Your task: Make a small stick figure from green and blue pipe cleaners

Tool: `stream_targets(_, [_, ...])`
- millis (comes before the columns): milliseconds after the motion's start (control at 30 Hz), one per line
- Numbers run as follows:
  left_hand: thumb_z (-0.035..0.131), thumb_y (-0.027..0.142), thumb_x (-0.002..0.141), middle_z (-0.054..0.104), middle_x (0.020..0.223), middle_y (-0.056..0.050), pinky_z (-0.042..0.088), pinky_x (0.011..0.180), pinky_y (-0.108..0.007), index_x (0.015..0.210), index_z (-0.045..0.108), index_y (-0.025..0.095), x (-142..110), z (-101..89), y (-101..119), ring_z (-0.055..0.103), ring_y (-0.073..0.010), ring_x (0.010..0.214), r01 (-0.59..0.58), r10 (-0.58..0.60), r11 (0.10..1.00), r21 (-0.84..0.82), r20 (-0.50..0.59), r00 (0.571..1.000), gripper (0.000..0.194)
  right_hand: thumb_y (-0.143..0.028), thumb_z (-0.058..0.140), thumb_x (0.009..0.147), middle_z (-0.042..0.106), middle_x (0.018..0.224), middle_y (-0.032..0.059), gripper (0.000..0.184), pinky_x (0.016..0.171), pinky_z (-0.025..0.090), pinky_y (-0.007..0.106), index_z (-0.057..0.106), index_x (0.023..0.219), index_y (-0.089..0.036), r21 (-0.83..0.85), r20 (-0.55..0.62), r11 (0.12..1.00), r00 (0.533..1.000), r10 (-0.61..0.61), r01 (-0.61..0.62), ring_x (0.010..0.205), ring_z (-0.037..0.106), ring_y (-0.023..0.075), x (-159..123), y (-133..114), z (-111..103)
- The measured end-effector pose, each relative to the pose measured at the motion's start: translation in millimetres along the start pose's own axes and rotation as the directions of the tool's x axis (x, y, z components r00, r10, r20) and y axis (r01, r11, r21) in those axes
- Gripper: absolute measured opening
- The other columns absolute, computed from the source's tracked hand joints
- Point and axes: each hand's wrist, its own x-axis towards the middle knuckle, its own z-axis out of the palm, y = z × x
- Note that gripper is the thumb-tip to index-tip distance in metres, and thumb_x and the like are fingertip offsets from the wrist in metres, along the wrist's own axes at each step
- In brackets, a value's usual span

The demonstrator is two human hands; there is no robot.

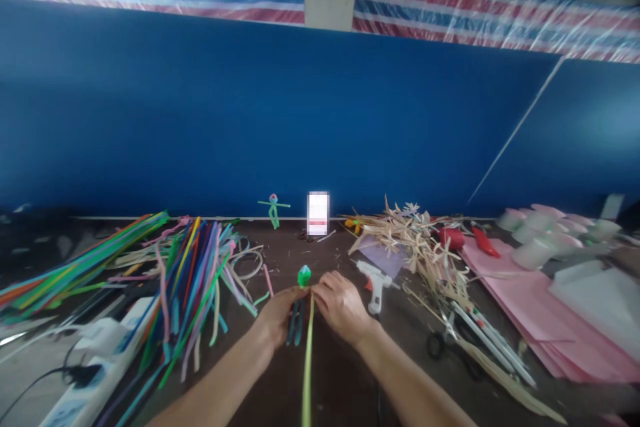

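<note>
Tightly, the left hand (275, 318) and right hand (341, 307) pinch a pipe-cleaner figure (299, 307) between them, its green tip (304, 275) above their fingers, teal legs (295, 323) and a yellow-green strip (308, 367) below.

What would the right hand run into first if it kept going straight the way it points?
The right hand would probably meet the small green-topped pipe-cleaner figure first, which it already seems to touch, with the left hand just beyond. Depth is hard to judge from this view.

Head-worn view, looking forward and down over workbench (345, 380) toward blue wall (320, 107).
</note>
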Motion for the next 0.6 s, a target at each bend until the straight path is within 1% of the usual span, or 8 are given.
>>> stream_targets(100, [0.069,0.019,0.054,0.053,0.049,0.003,0.039,0.044,-0.019,0.061,0.057,0.012,0.1,-1.4,-1.1,0.049,-0.0072,0.043,-0.012,0.013,0.999,-0.031,0.043,0.999,0.016,-0.019,0.042,0.084,0.052,0.074,0.0031,0.018,0.065,0.034,0.026,0.059,0.078,-0.019,0.046,-0.036,0.999,0.999,0.027,-0.025,0.071,0.045,0.0143,-1.3,0.3,0.1])
stream_targets(167, [0.071,0.021,0.052,0.054,0.049,0.002,0.039,0.045,-0.019,0.061,0.058,0.012,1.5,-2.3,-3.3,0.049,-0.0078,0.043,-0.051,0.053,0.998,-0.022,0.06,0.997,0.019,-0.019,0.044,0.082,0.053,0.073,0.0031,0.016,0.065,0.033,0.027,0.06,0.076,-0.019,0.075,-0.064,0.995,0.995,0.07,-0.066,0.072,0.046,0.0146,-1.7,-0.8,1.9])
stream_targets(267, [0.072,0.026,0.051,0.052,0.047,0.003,0.038,0.044,-0.02,0.06,0.058,0.012,2.6,-2.3,-6.1,0.048,-0.0081,0.041,-0.107,0.106,0.994,0.024,0.053,0.993,0.021,-0.019,0.048,0.08,0.055,0.073,0.0026,0.013,0.068,0.033,0.028,0.059,0.073,-0.019,0.142,-0.102,0.978,0.98,0.17,-0.155,0.074,0.047,0.0153,-1.6,-3.0,8.0])
stream_targets(367, [0.072,0.028,0.051,0.055,0.049,0.002,0.039,0.047,-0.021,0.061,0.06,0.012,2.0,-0.8,-5.9,0.05,-0.0095,0.044,-0.176,0.173,0.982,0.068,0.051,0.984,0.022,-0.017,0.051,0.076,0.055,0.07,0.0022,0.011,0.068,0.035,0.027,0.058,0.068,-0.018,0.269,-0.139,0.93,0.946,0.293,-0.249,0.071,0.048,0.0151,-0.3,-4.7,16.6])
stream_targets(433, [0.071,0.03,0.053,0.059,0.055,0.0,0.041,0.054,-0.021,0.065,0.063,0.013,2.1,-0.3,-4.9,0.054,-0.0118,0.053,-0.278,0.271,0.952,0.13,0.067,0.96,0.023,-0.017,0.052,0.074,0.055,0.066,0.0017,0.011,0.064,0.036,0.025,0.057,0.064,-0.017,0.387,-0.139,0.861,0.902,0.408,-0.33,0.067,0.049,0.0145,1.3,-5.5,21.8])
stream_targets(467, [0.071,0.031,0.054,0.06,0.058,-0.001,0.041,0.057,-0.021,0.067,0.064,0.013,2.7,-0.5,-4.5,0.055,-0.0128,0.056,-0.33,0.322,0.928,0.173,0.072,0.944,0.023,-0.018,0.053,0.072,0.055,0.064,0.0013,0.012,0.061,0.036,0.024,0.057,0.061,-0.016,0.453,-0.118,0.808,0.874,0.472,-0.376,0.064,0.049,0.0139,2.3,-5.8,23.7])
stream_targets(533, [0.068,0.032,0.057,0.061,0.059,-0.001,0.04,0.057,-0.021,0.069,0.065,0.014,5.0,-2.1,-4.2,0.055,-0.0136,0.058,-0.405,0.403,0.872,0.274,0.068,0.913,0.022,-0.02,0.052,0.071,0.053,0.057,-0.0004,0.015,0.054,0.034,0.022,0.057,0.057,-0.015,0.585,-0.025,0.665,0.809,0.587,-0.464,0.057,0.047,0.0121,4.7,-6.2,25.6])
stream_targets(600, [0.067,0.032,0.059,0.06,0.058,-0.001,0.038,0.055,-0.02,0.067,0.066,0.014,7.8,-4.5,-4.1,0.053,-0.0134,0.057,-0.446,0.458,0.816,0.366,0.061,0.887,0.02,-0.023,0.051,0.07,0.049,0.05,-0.0029,0.019,0.048,0.03,0.02,0.056,0.054,-0.014,0.688,0.118,0.487,0.745,0.656,-0.538,0.049,0.043,0.0099,7.2,-6.0,24.9])
